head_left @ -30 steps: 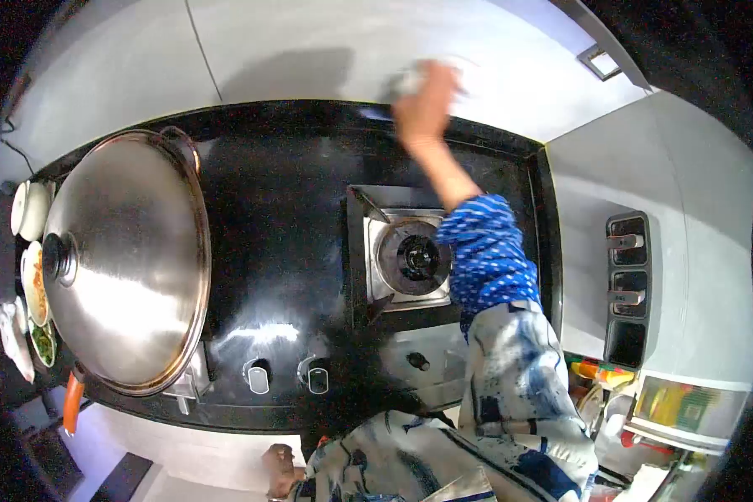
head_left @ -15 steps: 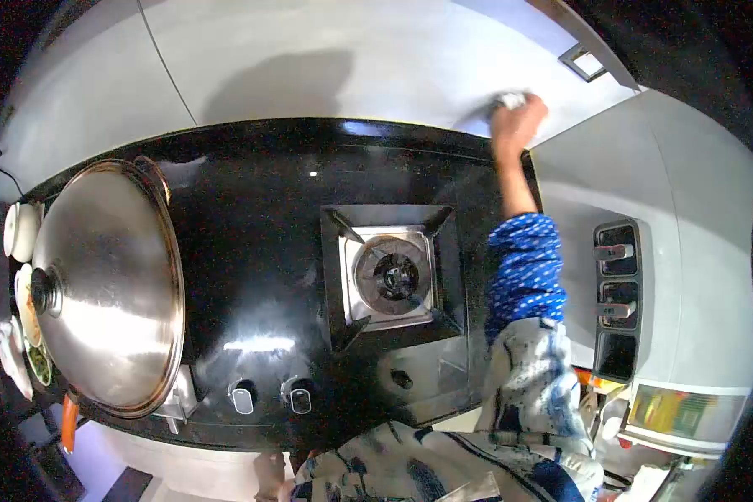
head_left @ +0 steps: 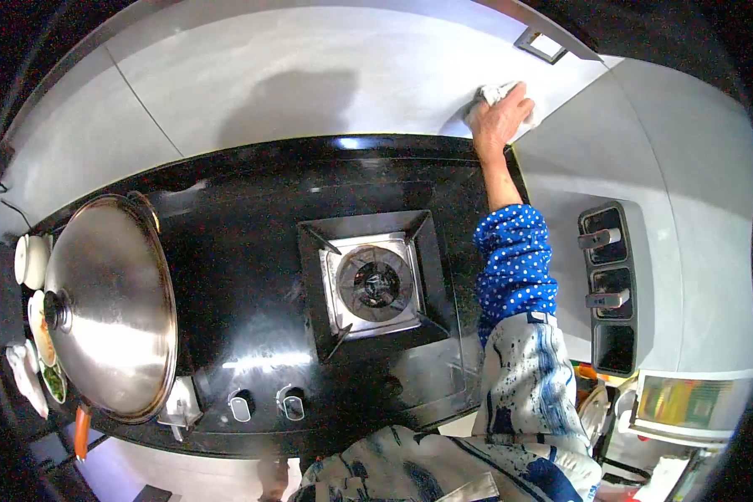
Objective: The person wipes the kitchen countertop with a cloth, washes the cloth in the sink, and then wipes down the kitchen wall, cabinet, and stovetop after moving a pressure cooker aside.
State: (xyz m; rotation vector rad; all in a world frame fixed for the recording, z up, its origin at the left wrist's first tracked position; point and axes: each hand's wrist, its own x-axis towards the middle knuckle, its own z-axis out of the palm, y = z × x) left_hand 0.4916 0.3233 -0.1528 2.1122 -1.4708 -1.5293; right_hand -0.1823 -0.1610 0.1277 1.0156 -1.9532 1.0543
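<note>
My right hand (head_left: 499, 122) reaches to the far right and presses a crumpled white cloth (head_left: 495, 94) against the pale back wall (head_left: 410, 67), near the corner. Its fingers are bent over the cloth, which shows past the fingertips and beside the hand. Below my forearm is the gas burner (head_left: 376, 284) in its black frame, set in a glossy black hob (head_left: 234, 293). A dim, skin-coloured shape at the bottom edge, left of my body, may be my left hand (head_left: 278, 478); its fingers cannot be made out.
A large wok with a domed steel lid (head_left: 113, 309) and orange handle (head_left: 82, 431) stands at the left, beside plates of food (head_left: 54, 383) and a white pot (head_left: 32, 261). Two hob knobs (head_left: 291, 406) are at the front. A seasoning rack (head_left: 615, 289) is at the right wall.
My right hand has shifted slightly left in view with the cloth, and more of the cloth shows now. The whole view has shifted a little, with the wall socket higher and further left.
</note>
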